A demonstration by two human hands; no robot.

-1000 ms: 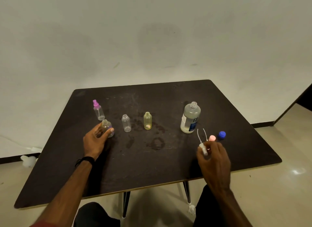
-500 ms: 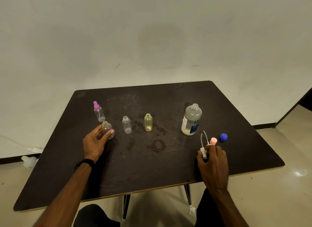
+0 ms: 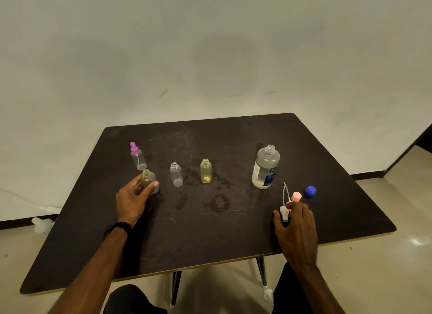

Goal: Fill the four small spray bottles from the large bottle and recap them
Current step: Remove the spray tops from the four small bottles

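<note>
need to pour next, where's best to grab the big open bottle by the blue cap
Judging by its pose, grip the large bottle round its wide labelled body, coming from its right side: it stands upright and uncapped, and the narrow neck gives less hold.

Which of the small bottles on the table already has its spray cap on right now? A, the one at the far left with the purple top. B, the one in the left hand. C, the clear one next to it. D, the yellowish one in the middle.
A: the far-left bottle carries a purple spray top, while the yellowish bottle, the clear bottle and the bottle in the left hand all show open necks.
</note>
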